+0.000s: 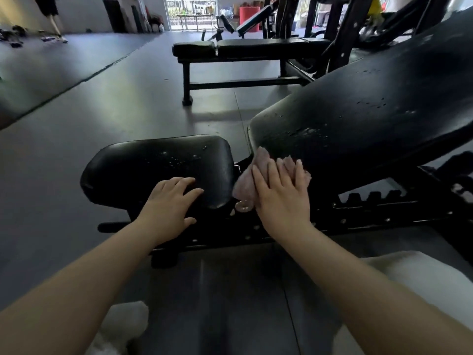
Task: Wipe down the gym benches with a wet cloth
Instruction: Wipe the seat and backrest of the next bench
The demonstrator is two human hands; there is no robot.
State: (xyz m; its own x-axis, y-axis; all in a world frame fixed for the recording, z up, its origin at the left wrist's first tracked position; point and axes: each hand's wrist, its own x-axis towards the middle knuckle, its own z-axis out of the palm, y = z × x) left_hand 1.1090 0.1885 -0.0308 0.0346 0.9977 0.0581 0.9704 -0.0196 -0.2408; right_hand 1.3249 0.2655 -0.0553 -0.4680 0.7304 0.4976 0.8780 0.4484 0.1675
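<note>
Both forearms reach in from the bottom edge, pale fabric blurred under them at both lower corners. Left hand (172,204) lies flat on the near edge of the seat pad (143,165), fingers spread and relaxed, gripping nothing. Right hand (281,193) has fingers straight, pressing a pinkish cloth (245,185) against the lower end of the backrest (358,119), right at the gap between the two pads. Cloth bunches out left of the palm and hangs a bit below it. Water droplets on seat pad and backrest. Backrest tilts up to the right on a black notched frame (371,201). Flat bench (245,47) stands well apart behind, on grey floor (76,119). Person's legs (55,24) far top left
</note>
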